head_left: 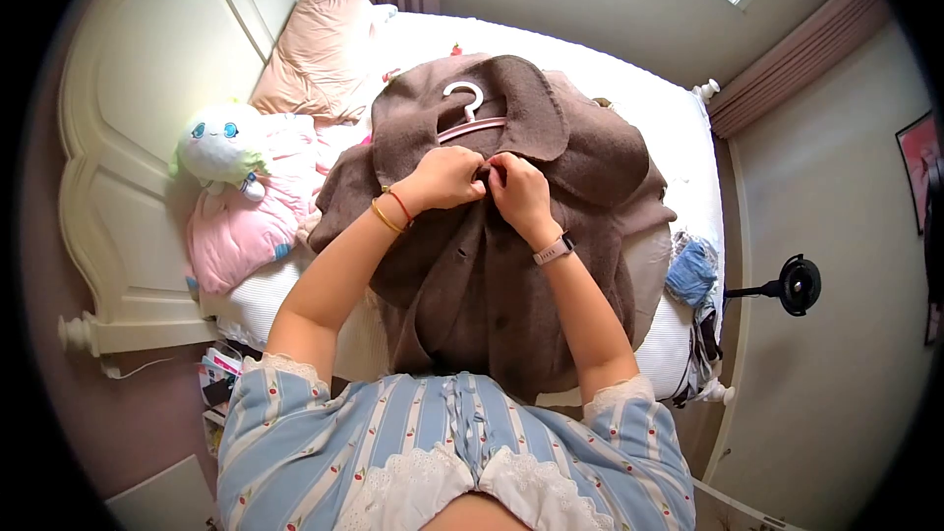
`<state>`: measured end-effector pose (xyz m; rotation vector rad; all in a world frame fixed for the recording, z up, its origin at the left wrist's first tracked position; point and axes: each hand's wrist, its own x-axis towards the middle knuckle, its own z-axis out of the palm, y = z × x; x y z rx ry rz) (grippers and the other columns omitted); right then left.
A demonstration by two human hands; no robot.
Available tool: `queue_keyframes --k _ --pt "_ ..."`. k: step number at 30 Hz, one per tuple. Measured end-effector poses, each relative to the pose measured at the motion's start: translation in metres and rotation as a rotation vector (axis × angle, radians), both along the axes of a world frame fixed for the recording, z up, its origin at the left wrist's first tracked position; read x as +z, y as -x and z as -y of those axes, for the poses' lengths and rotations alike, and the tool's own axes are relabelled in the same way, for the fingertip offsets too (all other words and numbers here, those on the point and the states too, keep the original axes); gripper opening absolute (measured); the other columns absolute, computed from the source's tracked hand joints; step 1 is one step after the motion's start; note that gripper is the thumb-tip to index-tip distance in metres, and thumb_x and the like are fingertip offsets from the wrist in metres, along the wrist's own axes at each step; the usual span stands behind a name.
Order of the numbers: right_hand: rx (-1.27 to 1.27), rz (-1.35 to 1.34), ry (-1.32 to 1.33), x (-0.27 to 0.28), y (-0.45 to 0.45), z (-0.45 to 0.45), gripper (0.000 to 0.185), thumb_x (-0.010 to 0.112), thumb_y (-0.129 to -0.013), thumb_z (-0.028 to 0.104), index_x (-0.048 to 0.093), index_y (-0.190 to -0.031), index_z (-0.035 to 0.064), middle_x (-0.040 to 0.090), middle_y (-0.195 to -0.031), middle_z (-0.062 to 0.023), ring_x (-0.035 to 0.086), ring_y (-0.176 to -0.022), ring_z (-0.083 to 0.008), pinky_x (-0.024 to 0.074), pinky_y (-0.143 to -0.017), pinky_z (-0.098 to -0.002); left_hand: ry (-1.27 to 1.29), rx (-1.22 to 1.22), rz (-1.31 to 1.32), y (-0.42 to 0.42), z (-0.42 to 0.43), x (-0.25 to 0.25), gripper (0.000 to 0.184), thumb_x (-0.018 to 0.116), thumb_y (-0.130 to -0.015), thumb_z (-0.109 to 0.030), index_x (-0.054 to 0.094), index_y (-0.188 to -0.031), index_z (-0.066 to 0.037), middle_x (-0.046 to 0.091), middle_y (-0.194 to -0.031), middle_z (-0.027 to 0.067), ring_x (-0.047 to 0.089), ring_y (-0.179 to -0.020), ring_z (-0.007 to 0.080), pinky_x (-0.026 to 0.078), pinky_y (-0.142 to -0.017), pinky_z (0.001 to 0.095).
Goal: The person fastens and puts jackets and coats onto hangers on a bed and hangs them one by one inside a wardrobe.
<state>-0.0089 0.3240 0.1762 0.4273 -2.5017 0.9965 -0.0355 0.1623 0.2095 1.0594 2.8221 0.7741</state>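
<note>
A brown coat [536, 305] with a wide collar lies spread on the bed, its front facing up. Inside its neck sits a pale pink hanger [474, 128], the white hook pointing up toward the collar. My left hand [450, 177] and my right hand [521, 192] meet at the top of the coat's front opening, just below the hanger. Both have their fingers pinched on the coat's front edges; any button between them is hidden by the fingertips. Lower down, a buttonhole and a dark button show on the two front panels, which lie apart there.
The white bed [433, 34] has a cream headboard [147, 138] on the left. Near it are a pinkish pillow [315, 54], a plush doll [218, 143] and a pink cushion [246, 226]. Blue cloth [692, 270] lies at the right edge, beside a black stand-like object [795, 285].
</note>
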Motion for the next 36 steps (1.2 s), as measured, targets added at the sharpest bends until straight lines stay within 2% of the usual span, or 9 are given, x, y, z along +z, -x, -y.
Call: queue_keyframes --k 4,6,9,14,15,19,25,30,36 --pt "0.032 0.007 0.043 -0.004 0.003 -0.005 0.008 0.060 -0.081 0.011 0.062 -0.085 0.0050 0.064 -0.078 -0.0152 0.062 -0.073 -0.0328 0.0489 -0.064 -0.0395 -0.311 -0.100 0.131 0.013 0.011 -0.023 0.025 0.057 -0.071 -0.008 0.063 -0.092 0.003 0.063 -0.081 0.0201 0.063 -0.075 0.0252 0.049 -0.069 0.0331" --pt "0.064 0.158 0.300 0.001 0.001 -0.008 0.010 0.063 -0.080 0.010 0.064 -0.086 0.0017 0.065 -0.079 -0.0173 0.064 -0.073 -0.0307 0.0495 -0.064 -0.0364 -0.549 -0.111 0.760 0.022 0.019 -0.028 0.021 0.056 -0.078 -0.003 0.064 -0.096 0.004 0.064 -0.082 0.0037 0.056 -0.077 0.0082 0.047 -0.071 0.0238" --pt "0.035 0.252 0.339 -0.003 -0.001 -0.012 0.013 0.066 -0.079 0.010 0.065 -0.086 -0.0019 0.065 -0.079 -0.0192 0.065 -0.072 -0.0283 0.0496 -0.065 -0.0334 -0.807 -0.013 0.989 0.020 0.019 -0.032 0.013 0.061 -0.079 -0.004 0.065 -0.088 0.004 0.064 -0.081 0.0007 0.054 -0.072 0.0064 0.046 -0.067 0.0216" --pt "-0.028 0.271 0.434 0.000 -0.029 -0.012 0.018 0.063 -0.082 0.010 0.062 -0.095 -0.0020 0.066 -0.082 -0.0171 0.065 -0.074 -0.0230 0.0493 -0.068 -0.0312 -0.731 0.282 0.409 0.037 0.021 -0.004 0.019 0.070 -0.079 -0.012 0.063 -0.092 0.000 0.064 -0.083 0.0049 0.059 -0.076 0.0105 0.048 -0.069 0.0240" --pt "-0.029 0.291 0.434 -0.007 -0.039 -0.014 0.019 0.061 -0.083 0.008 0.060 -0.099 -0.0013 0.065 -0.085 -0.0156 0.064 -0.075 -0.0213 0.0493 -0.069 -0.0305 -0.483 0.296 0.099 0.046 0.024 -0.013 0.023 0.066 -0.080 -0.014 0.062 -0.098 -0.001 0.065 -0.089 0.0105 0.063 -0.081 0.0213 0.050 -0.074 0.0322" --pt "-0.030 0.315 0.591 -0.009 -0.096 -0.017 0.015 0.059 -0.085 0.008 0.060 -0.097 -0.0008 0.065 -0.088 -0.0150 0.064 -0.079 -0.0213 0.0495 -0.070 -0.0303 0.210 0.403 -0.095 0.050 0.006 -0.026 0.019 0.059 -0.077 -0.021 0.063 -0.088 -0.006 0.064 -0.086 0.0175 0.061 -0.083 0.0349 0.048 -0.076 0.0442" --pt "-0.180 0.170 0.375 0.010 -0.165 -0.074 0.013 0.058 -0.087 0.009 0.062 -0.094 -0.0006 0.065 -0.086 -0.0129 0.064 -0.079 -0.0217 0.0494 -0.069 -0.0302 -0.123 0.282 -0.232 0.005 0.015 0.044 0.016 0.062 -0.079 -0.023 0.065 -0.084 -0.008 0.064 -0.076 0.0138 0.062 -0.071 0.0318 0.046 -0.068 0.0406" --pt "-0.288 -0.005 0.227 0.127 -0.191 -0.099 0.017 0.060 -0.083 0.004 0.061 -0.100 0.0021 0.063 -0.101 -0.0118 0.060 -0.084 -0.0282 0.0488 -0.073 -0.0343 -0.266 0.248 -0.672 -0.086 0.031 0.131 0.010 0.069 -0.075 -0.014 0.063 -0.076 -0.007 0.062 -0.069 0.0103 0.059 -0.062 0.0285 0.044 -0.063 0.0351" --pt "0.087 -0.551 -0.188 0.219 -0.157 -0.065 0.065 0.074 -0.074 0.025 0.045 -0.128 0.0046 0.049 -0.126 -0.0171 0.047 -0.116 -0.0366 0.0382 -0.098 -0.0446 -0.172 0.404 -0.872 -0.198 0.087 0.226 0.014 0.072 -0.074 -0.012 0.061 -0.080 -0.005 0.060 -0.069 0.0072 0.054 -0.059 0.0243 0.043 -0.067 0.0332"
